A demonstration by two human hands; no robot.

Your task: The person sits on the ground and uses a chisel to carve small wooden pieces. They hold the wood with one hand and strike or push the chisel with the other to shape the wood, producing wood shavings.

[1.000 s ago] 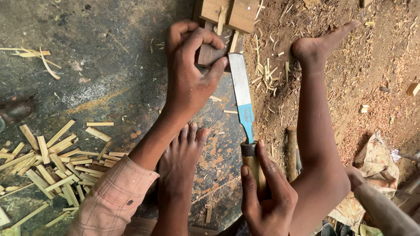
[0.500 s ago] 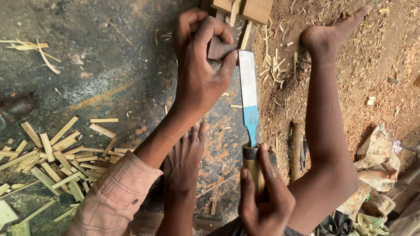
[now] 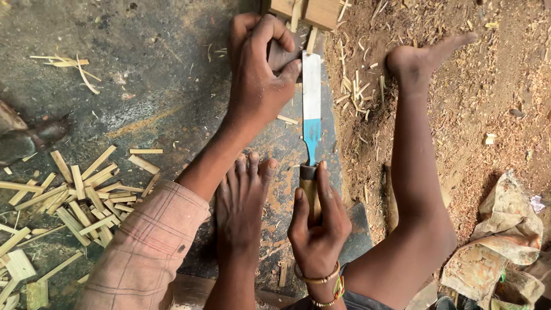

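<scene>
Grip first: the right hand [image 3: 317, 229] is wrapped tight around the wooden handle [image 3: 310, 192] of a big knife [image 3: 311, 103]. The left hand [image 3: 261, 74] is closed on a small block of wood [image 3: 281, 54], with the fingers curled over its top and the thumb pressed on its side. The knife's flat blade points away from the person and lies just beside the block, by the thumb.

Compared with a moment ago, not much is different. Both hands sit in the same spots and hold the same things. The block and the blade look a little nearer to the wooden board [image 3: 307, 10] at the top edge. So the work looks paused at the same step, with the blade lined up next to the block and no new piece cut off.

One bare foot [image 3: 244, 195] rests on the dark floor [image 3: 143, 69] between the two arms. The other foot [image 3: 427, 51] is stretched out on the sawdust [image 3: 488, 86]. A pile of thin wood strips [image 3: 74, 195] lies well apart, on the left.
</scene>
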